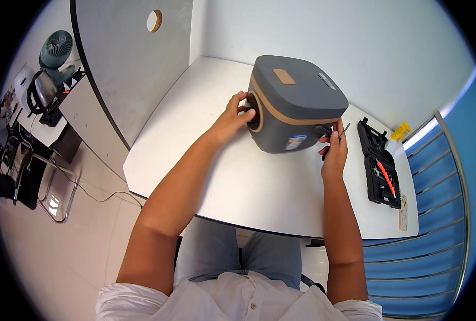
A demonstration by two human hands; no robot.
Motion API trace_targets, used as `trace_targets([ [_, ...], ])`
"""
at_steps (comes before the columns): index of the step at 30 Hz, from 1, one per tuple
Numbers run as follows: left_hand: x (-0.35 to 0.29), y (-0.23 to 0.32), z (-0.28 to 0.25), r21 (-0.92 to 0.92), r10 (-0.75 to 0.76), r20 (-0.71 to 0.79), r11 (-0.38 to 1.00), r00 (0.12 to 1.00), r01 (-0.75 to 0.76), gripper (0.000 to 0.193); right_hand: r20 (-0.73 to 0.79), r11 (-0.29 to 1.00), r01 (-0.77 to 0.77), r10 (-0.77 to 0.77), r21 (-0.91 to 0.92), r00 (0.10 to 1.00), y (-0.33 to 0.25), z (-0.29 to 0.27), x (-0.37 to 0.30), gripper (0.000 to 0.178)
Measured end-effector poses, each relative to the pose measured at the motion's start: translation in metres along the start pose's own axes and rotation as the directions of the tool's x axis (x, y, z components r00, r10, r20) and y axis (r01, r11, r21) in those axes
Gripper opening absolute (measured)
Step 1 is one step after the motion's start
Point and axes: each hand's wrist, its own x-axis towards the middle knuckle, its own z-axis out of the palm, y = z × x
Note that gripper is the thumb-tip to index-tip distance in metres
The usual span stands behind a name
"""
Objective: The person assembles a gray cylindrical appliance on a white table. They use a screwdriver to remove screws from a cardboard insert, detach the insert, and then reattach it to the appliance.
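Observation:
A dark grey rice cooker (pixel 297 88) with a tan band sits tilted to my view on the white table, its lid down. My left hand (pixel 233 119) grips the black round knob (pixel 254 111) on its left side, thumb and fingers bent around it. At the cooker's right corner is my right hand (pixel 334 152), closed on what looks like a small screwdriver (pixel 346 131). Its thin metal shaft points up and away, and a dark handle end shows below the fingers. A black part (pixel 322 130) sticks out of the cooker beside those fingertips, partly covered.
An open black tool case (pixel 379 171) with an orange-red flexible shaft (pixel 386 178) lies right of my right hand. Behind it stands a yellow item (pixel 401 131). A metal railing (pixel 452 214) borders the table's right; a grey partition (pixel 131 59) rises at left. A kettle (pixel 44 90) is beyond it.

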Motion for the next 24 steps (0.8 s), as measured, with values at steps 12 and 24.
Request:
trace_targets([
  [12,-0.004,-0.003,0.026,0.067,0.136,0.025,0.988,0.99,-0.137,0.086,-0.124,0.969,-0.084,0.115,0.232,0.986,0.015,0.0,0.002,0.049],
  [24,0.009,-0.017,0.015,0.322,0.35,-0.229,0.908,0.908,-0.268,0.088,-0.143,0.994,0.095,-0.103,-0.059,0.984,0.004,-0.008,0.012,0.039],
])
